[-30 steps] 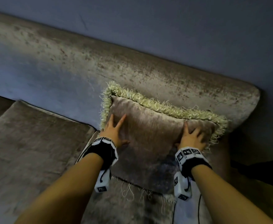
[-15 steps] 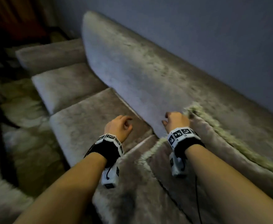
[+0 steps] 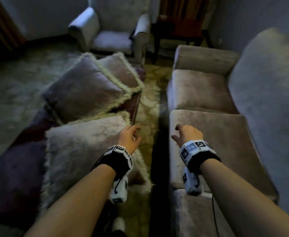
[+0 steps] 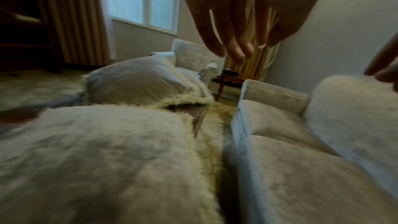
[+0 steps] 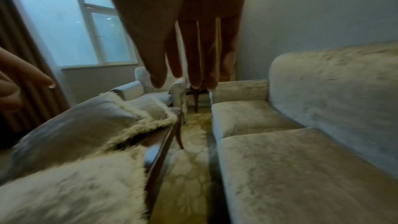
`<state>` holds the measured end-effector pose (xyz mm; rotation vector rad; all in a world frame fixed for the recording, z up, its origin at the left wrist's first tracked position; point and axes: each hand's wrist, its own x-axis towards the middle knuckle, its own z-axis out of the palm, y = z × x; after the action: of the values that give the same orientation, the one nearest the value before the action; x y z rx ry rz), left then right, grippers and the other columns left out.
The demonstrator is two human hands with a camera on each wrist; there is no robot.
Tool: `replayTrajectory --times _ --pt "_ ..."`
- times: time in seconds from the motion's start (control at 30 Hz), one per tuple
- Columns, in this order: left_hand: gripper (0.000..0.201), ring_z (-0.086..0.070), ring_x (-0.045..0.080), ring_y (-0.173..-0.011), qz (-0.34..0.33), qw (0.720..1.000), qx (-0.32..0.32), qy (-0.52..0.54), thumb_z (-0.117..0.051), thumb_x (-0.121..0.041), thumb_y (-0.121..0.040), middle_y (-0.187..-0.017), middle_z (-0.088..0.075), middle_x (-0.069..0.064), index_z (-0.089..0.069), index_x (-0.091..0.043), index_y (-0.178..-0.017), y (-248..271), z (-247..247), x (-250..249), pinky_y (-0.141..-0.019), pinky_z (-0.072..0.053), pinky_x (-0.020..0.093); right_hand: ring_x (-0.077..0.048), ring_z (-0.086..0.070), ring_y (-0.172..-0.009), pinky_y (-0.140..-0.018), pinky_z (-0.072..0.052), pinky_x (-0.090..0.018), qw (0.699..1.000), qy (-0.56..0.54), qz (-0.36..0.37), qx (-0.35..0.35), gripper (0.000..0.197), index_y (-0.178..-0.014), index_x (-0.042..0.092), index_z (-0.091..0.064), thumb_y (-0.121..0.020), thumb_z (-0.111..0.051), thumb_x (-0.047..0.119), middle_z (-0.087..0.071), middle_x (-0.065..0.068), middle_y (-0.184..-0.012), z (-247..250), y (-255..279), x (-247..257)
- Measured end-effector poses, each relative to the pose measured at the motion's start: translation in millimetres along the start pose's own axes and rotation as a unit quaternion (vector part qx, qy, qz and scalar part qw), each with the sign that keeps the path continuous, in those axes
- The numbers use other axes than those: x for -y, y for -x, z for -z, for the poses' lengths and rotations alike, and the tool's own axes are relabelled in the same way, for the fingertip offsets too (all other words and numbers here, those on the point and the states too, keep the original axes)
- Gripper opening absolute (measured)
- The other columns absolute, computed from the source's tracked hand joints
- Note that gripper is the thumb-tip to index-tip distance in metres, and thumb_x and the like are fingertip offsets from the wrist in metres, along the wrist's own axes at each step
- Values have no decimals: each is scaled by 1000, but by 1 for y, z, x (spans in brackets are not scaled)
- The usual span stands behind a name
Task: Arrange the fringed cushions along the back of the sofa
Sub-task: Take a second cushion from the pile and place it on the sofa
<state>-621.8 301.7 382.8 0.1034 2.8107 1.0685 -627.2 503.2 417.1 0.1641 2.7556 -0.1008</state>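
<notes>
Three fringed cushions lie on a low dark table on the left: a near one (image 3: 89,151), a middle one (image 3: 84,93) and a far one (image 3: 121,71) partly under it. My left hand (image 3: 135,134) hovers over the near cushion's right edge, fingers loosely curled, holding nothing. My right hand (image 3: 178,132) floats over the front edge of the sofa seat (image 3: 217,142), fingers relaxed and empty. In the left wrist view the fingers (image 4: 232,40) hang free above the near cushion (image 4: 96,159). The right wrist view shows straight fingers (image 5: 159,67) above the sofa (image 5: 301,168).
The sofa's backrest (image 3: 268,100) runs along the right wall. A narrow strip of patterned carpet (image 3: 149,103) separates table and sofa. An armchair (image 3: 109,31) and a dark side table (image 3: 178,31) stand at the far end.
Both hands have left the cushion set against the sofa back and swung left. The view has turned from the backrest to the table with the other cushions.
</notes>
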Motion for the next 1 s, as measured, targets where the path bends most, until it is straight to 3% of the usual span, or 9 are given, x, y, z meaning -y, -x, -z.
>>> replayTrajectory --times 0.1,0.2,0.27,0.37,0.5,0.6,0.7,0.8,1.0 --pt "34 -61 28 -92 55 998 -22 4 -61 -8 -83 -102 -60 11 -62 -9 -117 -3 34 71 -80 -44 24 -33 -54 -114 -88 -47 -41 998 -6 56 38 54 -139 18 -34 -91 -53 36 -50 -14 -128 -20 -31 75" --pt "41 -59 30 -108 104 994 -20 7 -64 -10 -83 -118 -61 14 -58 -11 -123 -9 56 135 -91 -46 33 -36 -51 -118 -92 -50 -43 991 -21 89 95 78 -147 34 -9 -87 -58 42 -36 -17 -140 -51 -63 136" --pt "54 -52 29 -122 132 991 -12 -9 -67 -16 -82 -131 -55 12 -50 -15 -133 -16 65 178 -103 -41 37 -38 -45 -124 -94 -49 -43 986 -31 102 129 90 -145 45 3 -83 -62 45 -24 -18 -147 -77 -82 169" --pt "74 -29 31 -139 188 981 4 -54 -72 -30 -79 -151 -33 9 -35 -26 -143 -23 66 240 -115 -27 44 -39 -33 -135 -104 -42 -45 979 -30 115 167 99 -143 49 7 -78 -67 49 -12 -17 -154 -120 -107 201" --pt "88 -11 37 -145 274 960 3 -53 -76 -41 -72 -157 1 13 -25 -38 -144 -34 53 306 -115 -25 55 -39 -17 -142 -113 -29 -47 975 -7 111 190 98 -144 48 7 -78 -66 51 -3 -18 -156 -172 -146 222" --pt "101 2 39 -146 326 942 49 -68 -71 -59 -67 -156 18 10 -5 -51 -143 -43 38 346 -116 -18 58 -40 -5 -144 -116 -24 -49 977 1 74 200 97 -143 50 7 -77 -65 52 7 -15 -157 -203 -175 229" --pt "108 15 36 -145 355 927 84 -82 -70 -63 -64 -155 25 10 6 -54 -140 -49 21 369 -116 -16 60 -37 9 -145 -116 -20 -55 977 -2 43 207 109 -141 54 8 -67 -73 55 20 -12 -156 -224 -195 225" --pt "113 20 37 -144 369 922 81 -84 -72 -60 -64 -154 28 14 11 -51 -140 -55 -3 381 -113 -22 62 -38 12 -144 -113 -21 -61 975 3 26 222 123 -135 60 15 -56 -79 58 29 -9 -154 -238 -214 217" --pt "124 26 38 -142 363 922 91 -100 -72 -68 -53 -149 38 14 28 -55 -125 -67 -19 407 -111 -22 65 -40 15 -143 -115 -18 -57 972 -31 14 232 132 -134 60 17 -50 -85 53 35 -9 -151 -256 -238 208"
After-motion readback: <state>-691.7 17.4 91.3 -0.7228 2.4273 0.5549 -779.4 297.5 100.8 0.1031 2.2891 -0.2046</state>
